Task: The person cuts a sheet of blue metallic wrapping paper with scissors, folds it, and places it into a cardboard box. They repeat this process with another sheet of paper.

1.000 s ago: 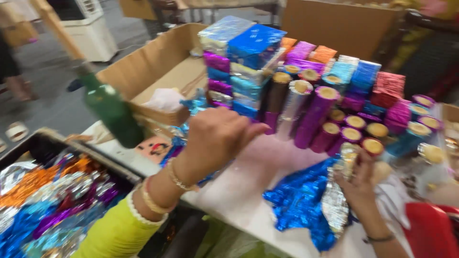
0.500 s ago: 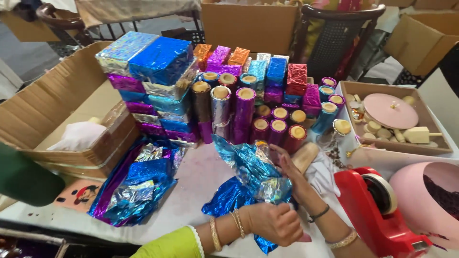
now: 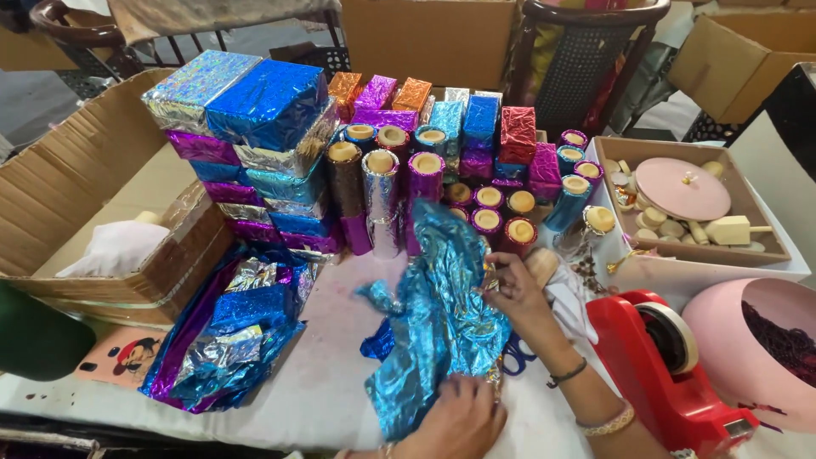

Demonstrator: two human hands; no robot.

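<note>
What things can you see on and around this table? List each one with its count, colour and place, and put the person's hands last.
foil sheet: one, blue, crumpled, table centre, held by both hands
wrapped boxes: a stack, count unclear, blue, silver and purple, back left
wrapped tubes: many, purple, silver, blue and red, back centre
loose foil pile: one heap, blue and purple, front left
cardboard box: one, brown, open, far left
tape dispenser: one, red, front right
bowl: one, pink, far right
tray: one, holding a pink lid and pale wooden pieces, back right
left hand: grip on the foil's lower edge
right hand: grip on the foil's right side
</note>
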